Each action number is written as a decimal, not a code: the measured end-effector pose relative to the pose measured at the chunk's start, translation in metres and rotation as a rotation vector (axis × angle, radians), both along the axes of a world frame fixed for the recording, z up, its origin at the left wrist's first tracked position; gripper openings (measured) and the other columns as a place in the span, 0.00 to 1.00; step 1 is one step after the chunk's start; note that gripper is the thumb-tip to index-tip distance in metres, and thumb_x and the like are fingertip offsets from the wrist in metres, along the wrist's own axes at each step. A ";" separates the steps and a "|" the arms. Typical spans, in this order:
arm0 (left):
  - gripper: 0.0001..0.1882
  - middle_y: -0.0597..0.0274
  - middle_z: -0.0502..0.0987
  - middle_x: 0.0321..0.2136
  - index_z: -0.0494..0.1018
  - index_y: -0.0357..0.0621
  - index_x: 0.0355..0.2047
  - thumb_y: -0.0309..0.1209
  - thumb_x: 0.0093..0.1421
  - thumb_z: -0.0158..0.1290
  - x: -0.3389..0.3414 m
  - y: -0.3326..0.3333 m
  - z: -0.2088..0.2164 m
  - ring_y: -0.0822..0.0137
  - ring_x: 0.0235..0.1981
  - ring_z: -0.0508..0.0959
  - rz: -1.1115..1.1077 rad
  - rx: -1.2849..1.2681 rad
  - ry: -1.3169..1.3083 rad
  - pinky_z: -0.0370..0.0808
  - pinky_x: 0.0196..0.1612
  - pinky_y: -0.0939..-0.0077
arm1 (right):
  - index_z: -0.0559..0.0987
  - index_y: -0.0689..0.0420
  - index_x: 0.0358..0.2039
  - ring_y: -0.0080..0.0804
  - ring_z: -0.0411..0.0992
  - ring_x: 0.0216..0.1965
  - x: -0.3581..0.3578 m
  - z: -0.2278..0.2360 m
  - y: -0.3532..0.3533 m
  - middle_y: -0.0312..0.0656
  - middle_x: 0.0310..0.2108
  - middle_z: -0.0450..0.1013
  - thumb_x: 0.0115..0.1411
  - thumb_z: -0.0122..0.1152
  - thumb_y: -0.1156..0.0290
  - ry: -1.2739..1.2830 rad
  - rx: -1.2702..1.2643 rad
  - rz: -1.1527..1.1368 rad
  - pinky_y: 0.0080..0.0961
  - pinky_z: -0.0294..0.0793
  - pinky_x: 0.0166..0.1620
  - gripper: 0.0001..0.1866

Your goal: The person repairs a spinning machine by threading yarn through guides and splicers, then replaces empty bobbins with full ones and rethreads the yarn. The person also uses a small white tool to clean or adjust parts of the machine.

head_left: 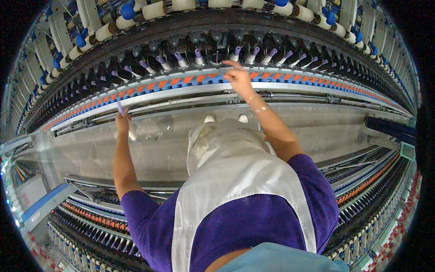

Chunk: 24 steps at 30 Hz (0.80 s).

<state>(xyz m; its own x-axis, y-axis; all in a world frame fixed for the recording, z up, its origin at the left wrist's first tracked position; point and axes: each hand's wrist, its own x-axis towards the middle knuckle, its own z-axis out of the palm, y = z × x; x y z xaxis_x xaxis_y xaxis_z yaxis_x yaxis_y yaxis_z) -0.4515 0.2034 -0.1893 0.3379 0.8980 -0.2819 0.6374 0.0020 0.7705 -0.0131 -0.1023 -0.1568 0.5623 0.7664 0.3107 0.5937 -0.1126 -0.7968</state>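
In my left hand [122,122] is a yarn bobbin [132,135], a slim tube with a purple top and white yarn near its lower end. My fingers wrap round its middle, away from the machine, over the aisle. My right hand [238,79] reaches to the spinning frame's spindle row, index finger stretched out and the others partly curled; I see nothing in it. Its fingertip is beside a ring position [217,59] that carries no bobbin. Purple-topped bobbins stand on both sides of that gap, one [198,57] at left and another [235,54] at right.
An orange and blue belt [190,81] runs along the frame below the spindles, with metal rails [181,103] under it. White rollers [154,11] line the top. A second spinning frame [95,217] stands behind me across the grey floor [158,158]. White scraps lie on the floor.
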 end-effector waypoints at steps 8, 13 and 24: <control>0.12 0.60 0.70 0.29 0.69 0.39 0.35 0.36 0.60 0.53 0.023 0.031 -0.027 0.65 0.27 0.71 0.468 -0.623 -0.995 0.72 0.32 0.69 | 0.72 0.59 0.21 0.49 0.72 0.41 0.002 -0.043 0.066 0.46 0.50 0.70 0.46 0.58 0.76 -0.233 -0.216 0.009 0.41 0.73 0.39 0.03; 0.12 0.59 0.70 0.24 0.67 0.36 0.38 0.33 0.61 0.52 0.026 0.035 -0.030 0.65 0.25 0.72 0.450 -0.401 -0.694 0.72 0.31 0.70 | 0.76 0.60 0.30 0.46 0.74 0.40 -0.005 -0.036 0.049 0.40 0.58 0.63 0.49 0.54 0.75 -0.455 -0.774 -0.018 0.40 0.74 0.41 0.07; 0.24 0.59 0.72 0.35 0.66 0.40 0.47 0.49 0.65 0.41 0.125 -0.027 0.010 0.66 0.35 0.73 0.251 -0.109 -0.781 0.72 0.40 0.69 | 0.77 0.54 0.26 0.37 0.76 0.28 -0.001 0.043 0.042 0.34 0.38 0.77 0.46 0.57 0.78 -0.511 -0.126 -0.293 0.30 0.75 0.27 0.06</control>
<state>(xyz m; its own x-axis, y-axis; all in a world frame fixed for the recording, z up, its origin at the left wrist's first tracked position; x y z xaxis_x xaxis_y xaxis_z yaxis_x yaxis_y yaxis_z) -0.3266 0.1765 -0.1793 0.2659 0.9540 -0.1382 -0.1112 0.1728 0.9787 -0.0137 -0.0607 -0.1134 0.5591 0.6503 0.5143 0.8279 -0.4045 -0.3885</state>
